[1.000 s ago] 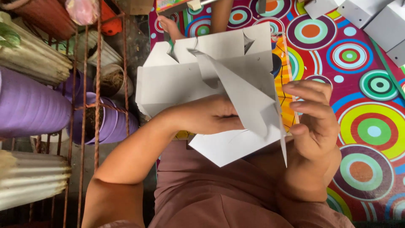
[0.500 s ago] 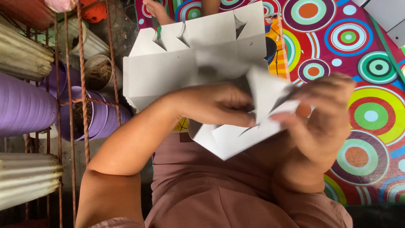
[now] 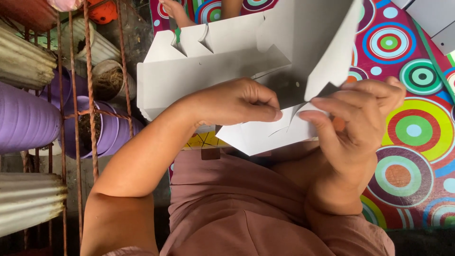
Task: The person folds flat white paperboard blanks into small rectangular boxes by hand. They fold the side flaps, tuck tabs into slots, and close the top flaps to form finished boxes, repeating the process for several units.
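A flat-cut white cardboard box blank (image 3: 208, 71) with notched flaps is held up over my lap. My left hand (image 3: 237, 102) pinches its lower middle part, thumb and fingertips pressed on the card near a slit. My right hand (image 3: 360, 118) grips the right-hand flap, fingers curled over its edge beside the left fingertips. One large panel (image 3: 313, 38) stands folded upward at the right. The box's lower corner (image 3: 258, 137) hangs below both hands.
A mat with coloured concentric circles (image 3: 407, 128) lies under and to the right. Purple plastic pots (image 3: 28, 118) and ribbed pale pots sit behind rusty metal bars (image 3: 90, 80) at the left. Another person's foot (image 3: 173, 9) shows at the top, white boxes (image 3: 433, 16) at the top right.
The camera has drawn closer. The right panel of the blank has been folded upward, and my two hands have come together at the lower flap.
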